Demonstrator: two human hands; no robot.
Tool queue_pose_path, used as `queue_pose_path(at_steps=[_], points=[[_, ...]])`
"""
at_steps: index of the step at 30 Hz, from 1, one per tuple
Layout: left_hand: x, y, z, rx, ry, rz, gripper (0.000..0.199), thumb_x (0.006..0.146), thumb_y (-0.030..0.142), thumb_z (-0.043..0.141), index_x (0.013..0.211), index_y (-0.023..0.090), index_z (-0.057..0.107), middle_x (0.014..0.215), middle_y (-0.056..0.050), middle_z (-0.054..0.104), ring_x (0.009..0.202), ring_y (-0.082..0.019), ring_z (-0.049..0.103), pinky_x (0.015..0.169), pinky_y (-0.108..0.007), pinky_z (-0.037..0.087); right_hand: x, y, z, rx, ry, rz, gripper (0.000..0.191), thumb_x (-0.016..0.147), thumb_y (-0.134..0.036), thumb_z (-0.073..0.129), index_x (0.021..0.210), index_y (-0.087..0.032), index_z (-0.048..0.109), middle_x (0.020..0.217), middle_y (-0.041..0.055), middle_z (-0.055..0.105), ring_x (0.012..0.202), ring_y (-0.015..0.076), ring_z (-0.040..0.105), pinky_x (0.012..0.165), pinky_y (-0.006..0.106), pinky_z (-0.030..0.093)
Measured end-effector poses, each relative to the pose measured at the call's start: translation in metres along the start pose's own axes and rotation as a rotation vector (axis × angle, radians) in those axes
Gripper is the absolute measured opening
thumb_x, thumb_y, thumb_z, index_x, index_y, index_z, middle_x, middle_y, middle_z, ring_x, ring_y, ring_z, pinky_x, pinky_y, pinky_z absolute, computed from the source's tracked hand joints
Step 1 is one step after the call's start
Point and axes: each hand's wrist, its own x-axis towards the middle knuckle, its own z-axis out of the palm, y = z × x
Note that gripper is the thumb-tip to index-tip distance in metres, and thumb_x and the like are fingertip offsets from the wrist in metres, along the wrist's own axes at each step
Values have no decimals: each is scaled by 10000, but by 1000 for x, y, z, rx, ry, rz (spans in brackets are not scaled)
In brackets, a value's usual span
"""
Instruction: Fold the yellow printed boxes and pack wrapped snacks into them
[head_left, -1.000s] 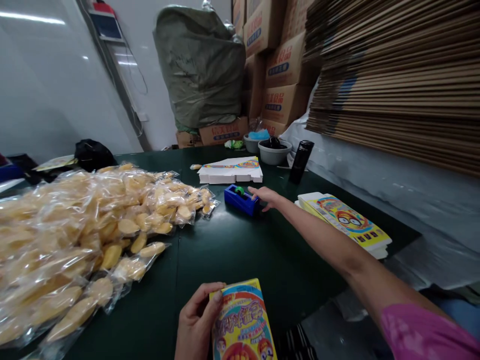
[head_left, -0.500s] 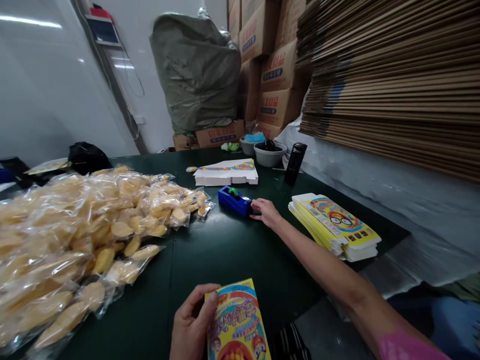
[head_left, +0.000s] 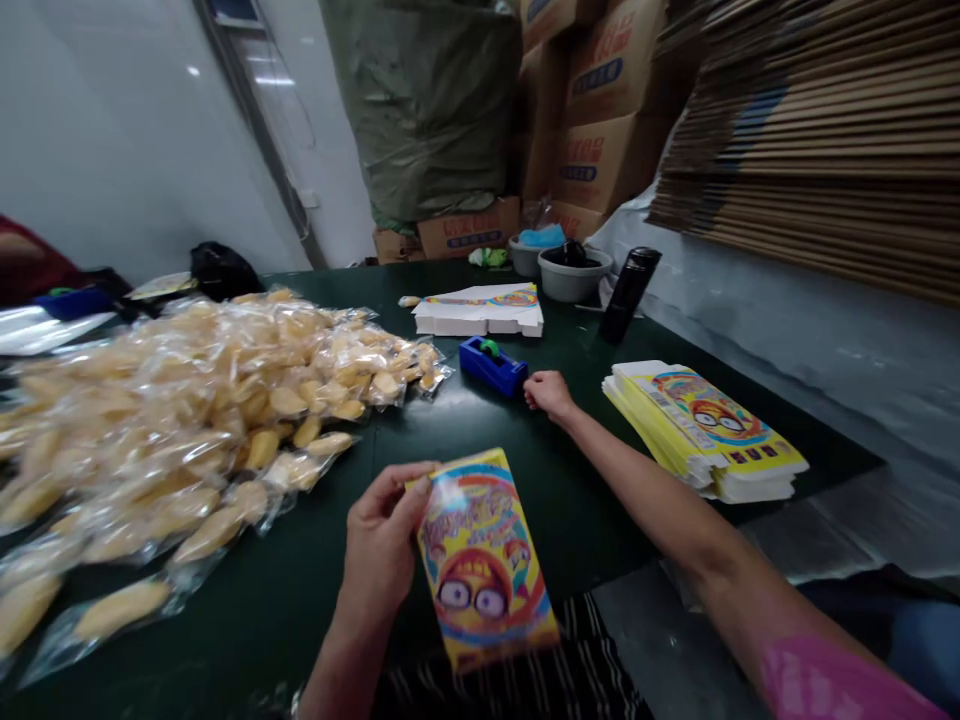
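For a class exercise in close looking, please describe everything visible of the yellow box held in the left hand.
The yellow box looks like thin, glossy printed card. Its front shows a cartoon face with two large, dark-rimmed eyes, purplish lettering above, and curved blue and orange bands; a pale glare lies near the top. It is tilted, its lower part slightly blurred against dark striped cloth. The left hand grips its upper left edge, thumb on the front. Its contents cannot be seen.

Left hand [head_left: 384, 540] grips 1 yellow box [head_left: 480, 545]; right hand [head_left: 551, 393], curled, beside blue tape dispenser [head_left: 491, 370].
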Motion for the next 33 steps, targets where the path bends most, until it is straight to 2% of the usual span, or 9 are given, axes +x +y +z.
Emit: queue_pose_path(at_steps=[3, 6, 7, 10, 13, 19, 24, 28, 33], points=[[-2, 28, 0, 159, -6, 505, 85, 795, 219, 724, 877, 227, 746, 1000, -34, 727, 911, -162, 681, 742, -237, 574, -43, -24, -5, 157, -59, -78, 278, 893, -277, 651, 674, -154, 532, 531, -85, 468, 425, 59, 437, 430, 175, 387], [-7, 43, -1, 488, -42, 893, 247, 828, 79, 653, 1007, 237, 714, 1137, -47, 688, 1030, -179, 664, 818, -286, 582, -113, -48, -7, 346, -170, -183, 238, 790, -328, 697, 678, -186, 542, 502, -96, 449, 450, 66, 452, 461, 183, 396], [-9, 44, -1, 593, -39, 990, 289, 820, 43, 648, 1033, 230, 702, 1161, -54, 681, 1046, -183, 663, 843, -303, 581, -139, -53, -4, 411, -236, -213, 238, 768, -346, 710, 678, -192, 551, 487, -97, 441, 437, 69, 445, 452, 188, 392], [-11, 44, -3, 789, -16, 1221, 354, 789, -30, 645, 1056, 201, 680, 1177, -75, 678, 1080, -205, 657, 949, -380, 550, -199, -55, 16, 681, -616, -180, 214, 778, -319, 731, 677, -181, 603, 464, -80, 471, 394, 63, 430, 423, 190, 376], [-12, 43, -3, 842, -49, 1340, 371, 770, -68, 642, 1056, 167, 672, 1164, -102, 675, 1119, -241, 636, 997, -450, 517, -215, -45, 40, 760, -724, -74, 224, 768, -310, 765, 667, -158, 636, 469, -60, 517, 389, 57, 449, 416, 178, 382], [-20, 49, -1, 913, -166, 1420, 342, 759, -97, 625, 1018, 120, 676, 1133, -145, 672, 1131, -298, 618, 986, -548, 492, -193, -24, 53, 750, -741, 41, 303, 695, -365, 837, 649, -147, 633, 455, -68, 528, 366, 53, 467, 394, 168, 404], [-19, 48, -3, 917, -195, 1402, 303, 775, -69, 639, 999, 131, 681, 1128, -131, 682, 1126, -276, 626, 984, -489, 506, -193, -11, 59, 734, -781, 89, 398, 662, -474, 845, 717, -137, 641, 534, -37, 612, 368, 72, 533, 379, 173, 451], [-24, 39, -3, 834, -140, 1249, 303, 800, -18, 656, 1024, 184, 687, 1154, -80, 685, 1143, -230, 627, 1006, -408, 513, -197, -1, 68, 642, -661, -37, 510, 670, -610, 781, 780, -144, 606, 640, 18, 684, 398, 112, 594, 381, 203, 487], [-50, 38, 6, 591, -52, 916, 265, 826, 61, 669, 1000, 256, 706, 1158, -14, 699, 1083, -175, 666, 929, -298, 563, -197, 16, 76, 427, -460, -199, 600, 606, -752, 702, 713, -215, 456, 594, -7, 645, 415, 128, 574, 416, 241, 478]])
